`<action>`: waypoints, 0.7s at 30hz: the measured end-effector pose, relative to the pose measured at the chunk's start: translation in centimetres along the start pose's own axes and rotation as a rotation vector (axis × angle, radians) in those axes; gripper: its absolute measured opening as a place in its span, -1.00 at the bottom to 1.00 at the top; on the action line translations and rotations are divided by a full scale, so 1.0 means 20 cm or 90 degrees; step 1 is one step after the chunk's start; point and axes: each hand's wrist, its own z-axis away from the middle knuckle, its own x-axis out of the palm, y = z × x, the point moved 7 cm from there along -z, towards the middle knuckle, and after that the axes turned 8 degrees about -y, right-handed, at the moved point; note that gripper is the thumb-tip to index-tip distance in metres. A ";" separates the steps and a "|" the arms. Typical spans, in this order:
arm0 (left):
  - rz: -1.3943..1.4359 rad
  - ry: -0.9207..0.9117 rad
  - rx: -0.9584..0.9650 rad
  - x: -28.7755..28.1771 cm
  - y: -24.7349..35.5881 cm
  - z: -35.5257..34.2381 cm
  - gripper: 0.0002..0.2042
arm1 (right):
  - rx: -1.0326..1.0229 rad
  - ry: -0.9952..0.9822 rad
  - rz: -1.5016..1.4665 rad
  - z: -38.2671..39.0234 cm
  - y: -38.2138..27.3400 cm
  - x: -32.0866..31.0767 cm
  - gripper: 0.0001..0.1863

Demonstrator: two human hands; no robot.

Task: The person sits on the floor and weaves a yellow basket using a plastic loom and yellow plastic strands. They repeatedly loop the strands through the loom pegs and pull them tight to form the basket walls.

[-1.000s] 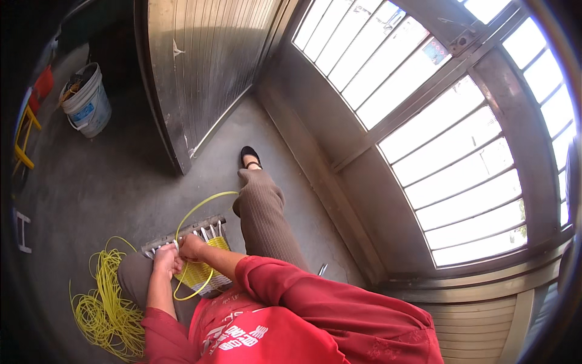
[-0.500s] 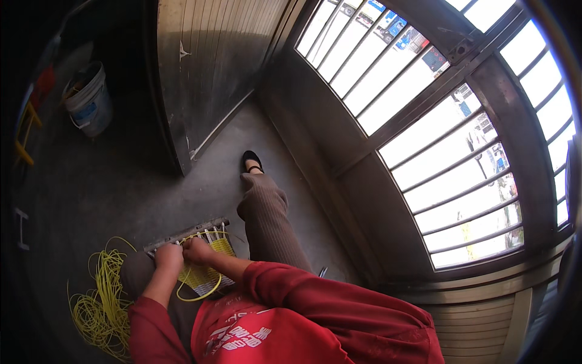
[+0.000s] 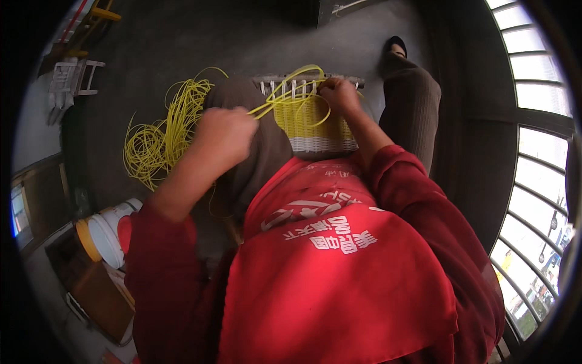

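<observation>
Yellow strand [image 3: 267,108] held beside a partly woven panel [image 3: 312,124]

The panel is placed between the person's legs, beyond the lower edge of the apron. Its middle is filled with yellow weave, and its near end is banded in white. At the far end, bare white strips [image 3: 293,90] are exposed in front of a greyish bar [image 3: 354,80]. The yellow strand is looped above these strips and stretched leftward over the left trouser leg [image 3: 267,145].

By the left hand [image 3: 227,136], which is blurred and closed into a fist, the strand is gripped above the left knee. The right hand [image 3: 341,94] is set at the panel's far edge, its fingers bunched narrowly beside the loop; whether the strand is pinched there cannot be told.

Left of the knee, a loose tangle of yellow cord [image 3: 189,104] is spread on the grey floor [image 3: 260,42]. To the right, the right trouser leg [image 3: 412,103] is extended, ending in a black shoe [image 3: 397,43]. A red apron [image 3: 339,291] is worn. At the far left, a small white stool [image 3: 76,76] is seen; on the right, a barred window [image 3: 539,170] is brightly lit.
</observation>
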 end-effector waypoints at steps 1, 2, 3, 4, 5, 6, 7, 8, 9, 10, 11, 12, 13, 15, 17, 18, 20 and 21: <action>0.081 0.043 -0.036 -0.12 -0.05 0.12 -0.97 | 0.010 -0.001 0.043 -0.01 0.02 -0.01 -0.78; 0.098 0.060 -0.085 -0.22 -0.12 0.22 -0.96 | -0.007 0.010 0.070 -0.02 0.05 0.00 -0.76; 0.081 0.081 -0.174 -0.26 -0.25 0.36 -0.95 | 0.017 0.006 0.053 -0.03 0.08 0.00 -0.76; 0.047 0.077 -0.276 -0.32 -0.38 0.50 -0.94 | 0.041 0.005 0.044 -0.03 0.11 0.00 -0.76; 0.003 0.124 -0.366 -0.39 -0.49 0.66 -0.91 | 0.058 -0.005 0.031 -0.03 0.10 0.00 -0.75; -0.064 0.109 -0.473 -0.42 -0.64 0.85 -0.86 | 0.061 -0.023 0.027 -0.02 0.08 0.00 -0.75; -0.130 0.044 -0.649 -0.49 -0.76 1.08 -0.82 | 0.025 -0.031 0.017 -0.03 0.08 0.01 -0.75; -0.131 0.044 -0.718 -0.50 -0.91 1.30 -0.80 | -0.006 -0.026 0.014 -0.04 0.11 0.01 -0.75; -0.131 0.045 -0.787 -0.49 -1.05 1.52 -0.78 | -0.038 -0.021 0.012 -0.05 0.12 0.02 -0.76; -0.167 0.018 -0.861 -0.47 -1.14 1.69 -0.75 | 0.031 -0.031 0.061 -0.02 0.05 0.01 -0.75; -0.203 -0.006 -0.928 -0.46 -1.24 1.85 -0.72 | 0.030 -0.031 0.070 -0.01 0.04 0.00 -0.76; -0.194 0.014 -0.923 -0.44 -1.34 2.04 -0.70 | 0.028 -0.032 0.079 0.00 0.03 -0.01 -0.76; -0.188 0.034 -0.922 -0.42 -1.45 2.25 -0.68 | 0.023 -0.036 0.087 0.00 0.03 -0.01 -0.76; -0.102 -0.026 -1.001 -0.34 -1.65 2.73 -0.63 | 0.010 -0.041 0.073 0.00 0.02 0.02 -0.76; -0.071 -0.046 -1.001 -0.24 -1.71 2.73 -0.57 | 0.007 -0.033 0.064 -0.01 0.02 0.02 -0.77; -0.079 -0.041 -0.965 -0.14 -1.72 2.52 -0.53 | 0.011 -0.028 0.068 -0.01 0.03 0.01 -0.77; -0.152 0.040 -0.849 -0.11 -1.60 2.11 -0.39 | 0.003 -0.034 0.069 0.00 0.03 0.00 -0.77; -0.109 0.095 -0.806 -0.24 -1.34 1.53 -0.42 | 0.016 -0.022 0.074 -0.01 0.06 -0.03 -0.77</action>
